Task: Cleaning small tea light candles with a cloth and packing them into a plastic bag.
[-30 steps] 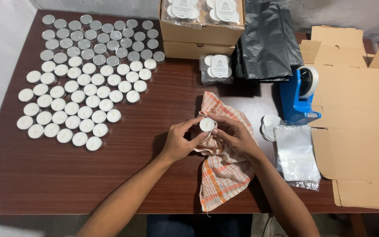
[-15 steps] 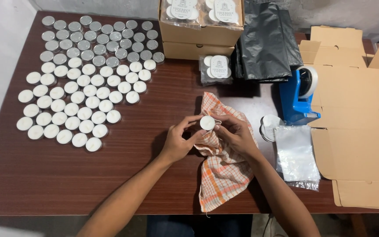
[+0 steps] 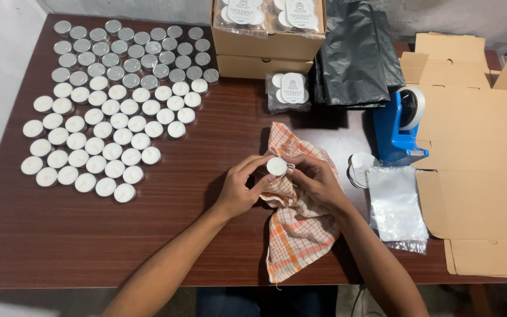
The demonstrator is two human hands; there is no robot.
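Observation:
A small white tealight candle (image 3: 277, 167) is pinched between my left hand (image 3: 243, 189) and my right hand (image 3: 315, 181), just above an orange checked cloth (image 3: 298, 226) on the dark wooden table (image 3: 165, 235). My left fingers grip its left side. My right hand wraps part of the cloth against its right side. Several more tealights (image 3: 98, 117) lie in rows at the table's left, the far ones showing metal bottoms, the near ones white wax.
Cardboard boxes (image 3: 265, 47) holding packed candles stand at the back, with a small clear pack (image 3: 289, 91) before them. Black plastic bags (image 3: 356, 53), a blue tape dispenser (image 3: 400, 126), clear bags (image 3: 395, 202), round stickers (image 3: 360, 169) and flat cardboard (image 3: 476, 158) lie to the right.
Both hands stay in place with the candle; the fingers shift slightly around it against the cloth.

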